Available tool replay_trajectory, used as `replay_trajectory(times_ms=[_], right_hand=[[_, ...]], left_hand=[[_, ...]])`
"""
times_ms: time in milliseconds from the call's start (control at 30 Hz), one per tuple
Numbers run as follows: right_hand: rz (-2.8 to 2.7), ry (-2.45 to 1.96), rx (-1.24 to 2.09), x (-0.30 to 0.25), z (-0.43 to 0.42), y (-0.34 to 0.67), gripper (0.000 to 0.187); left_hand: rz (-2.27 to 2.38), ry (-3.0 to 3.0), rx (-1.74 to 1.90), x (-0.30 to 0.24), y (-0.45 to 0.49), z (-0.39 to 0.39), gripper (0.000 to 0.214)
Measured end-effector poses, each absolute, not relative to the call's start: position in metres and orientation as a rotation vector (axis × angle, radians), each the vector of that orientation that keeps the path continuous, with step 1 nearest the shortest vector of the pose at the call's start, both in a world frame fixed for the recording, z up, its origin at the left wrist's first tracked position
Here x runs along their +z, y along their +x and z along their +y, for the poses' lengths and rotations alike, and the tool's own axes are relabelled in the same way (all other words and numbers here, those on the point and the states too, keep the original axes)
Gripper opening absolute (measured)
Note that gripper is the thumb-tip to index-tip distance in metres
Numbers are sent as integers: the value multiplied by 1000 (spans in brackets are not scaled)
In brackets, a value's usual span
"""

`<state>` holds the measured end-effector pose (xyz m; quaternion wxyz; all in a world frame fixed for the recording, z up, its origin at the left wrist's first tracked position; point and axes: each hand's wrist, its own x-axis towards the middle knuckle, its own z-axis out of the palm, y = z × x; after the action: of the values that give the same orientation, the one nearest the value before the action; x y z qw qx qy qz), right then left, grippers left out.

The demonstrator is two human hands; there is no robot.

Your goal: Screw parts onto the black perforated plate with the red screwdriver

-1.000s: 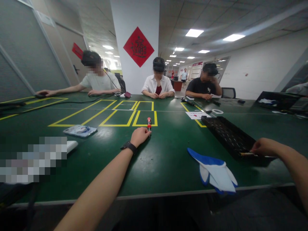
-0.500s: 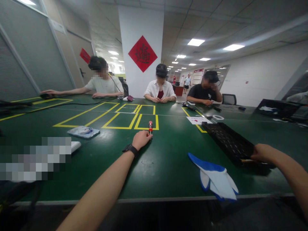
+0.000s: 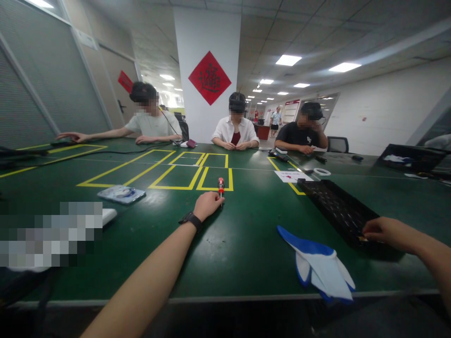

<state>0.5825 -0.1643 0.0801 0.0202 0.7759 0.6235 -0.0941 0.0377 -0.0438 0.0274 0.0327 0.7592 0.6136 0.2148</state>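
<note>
My left hand (image 3: 208, 205), with a dark watch on the wrist, rests over the green table (image 3: 246, 253). Its fingers are closed on the metal shaft of a screwdriver (image 3: 221, 184), whose red-and-clear handle points away from me. At the right, my right hand (image 3: 389, 231) reaches into the near end of a long black tray (image 3: 326, 206) with small compartments. Those fingers are pinched together near a small brownish piece at the tray's end; what they grip is too small to make out. A blue-and-white glove (image 3: 319, 263) lies between my hands, close to the table edge.
Yellow tape (image 3: 172, 187) marks rectangles on the table. A clear-wrapped packet (image 3: 121, 194) lies left, a printed sheet (image 3: 292, 176) and a white tape roll (image 3: 322, 172) beyond the tray. Three people sit across the table; an open black case (image 3: 410, 157) stands far right.
My right hand has shifted left and farther into the tray's near end. The left hand keeps its hold on the screwdriver. Across the table, the left person's outstretched hand has lifted slightly.
</note>
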Motion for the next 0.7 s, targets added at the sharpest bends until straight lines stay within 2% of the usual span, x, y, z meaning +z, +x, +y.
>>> replay_trajectory(times_ms=[100, 233, 433, 700], right_hand=[[1952, 2327, -434, 81, -173, 582, 20], [1989, 2319, -462, 83, -173, 583, 22], [2076, 2267, -411, 78, -173, 587, 18], [2271, 2247, -197, 71, -199, 577, 25]], left_hand=[[1878, 2334, 659, 28, 38, -44, 38], [1855, 2340, 684, 27, 38, -46, 39], [1866, 2340, 658, 27, 37, -46, 38], [1844, 2360, 692, 25, 37, -46, 39]])
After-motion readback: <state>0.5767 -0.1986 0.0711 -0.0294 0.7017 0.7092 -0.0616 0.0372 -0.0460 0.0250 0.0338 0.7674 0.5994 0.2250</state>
